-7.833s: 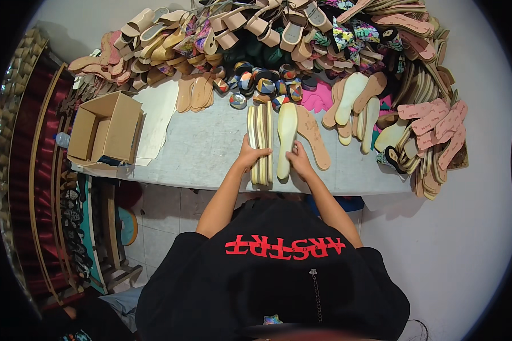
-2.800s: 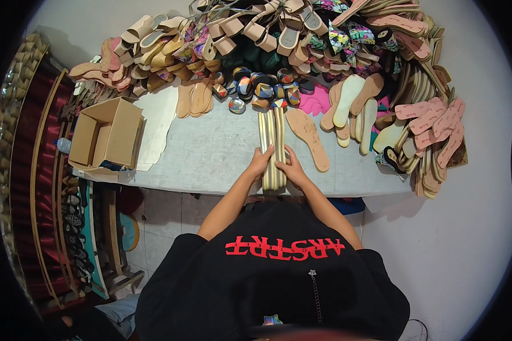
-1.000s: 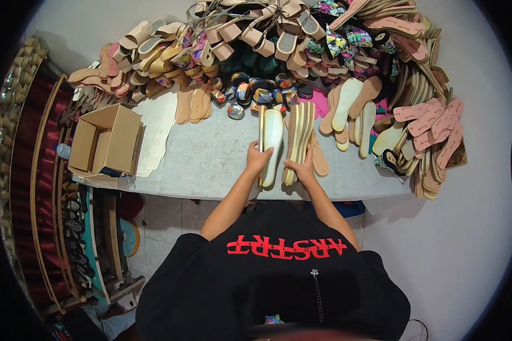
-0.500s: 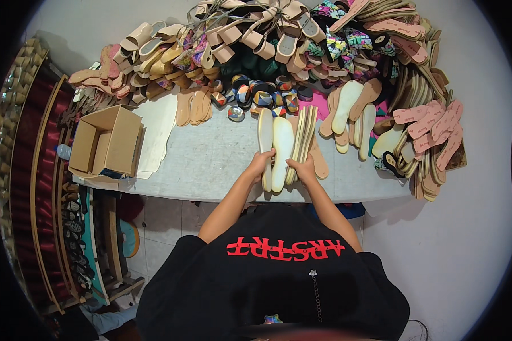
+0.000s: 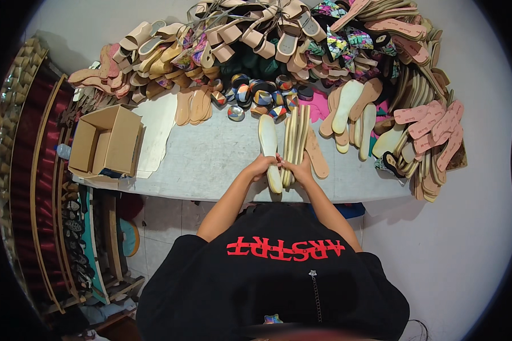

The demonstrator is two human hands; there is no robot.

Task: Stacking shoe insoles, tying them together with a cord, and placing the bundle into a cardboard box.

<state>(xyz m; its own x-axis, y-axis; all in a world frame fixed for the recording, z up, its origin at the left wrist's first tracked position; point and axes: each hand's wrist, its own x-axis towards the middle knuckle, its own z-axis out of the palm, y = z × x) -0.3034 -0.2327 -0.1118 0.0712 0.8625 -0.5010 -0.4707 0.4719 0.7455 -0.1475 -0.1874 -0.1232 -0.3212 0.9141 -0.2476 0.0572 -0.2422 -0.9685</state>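
Left hand [image 5: 262, 165]: grasping pale insole [image 5: 267, 134], ends showing far and near | right hand [image 5: 302, 170]: clasping insole bundle [image 5: 296, 133], near half

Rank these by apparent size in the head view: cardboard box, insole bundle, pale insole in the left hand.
Largest to smallest:
1. Open cardboard box
2. Insole bundle in the right hand
3. Pale insole in the left hand, similar length but narrower

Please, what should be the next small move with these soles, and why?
Probably bring the pale sole flat against the stack: the left grip has it with its broad face showing and its far end apart, while the right grip holds the stack, edges up.
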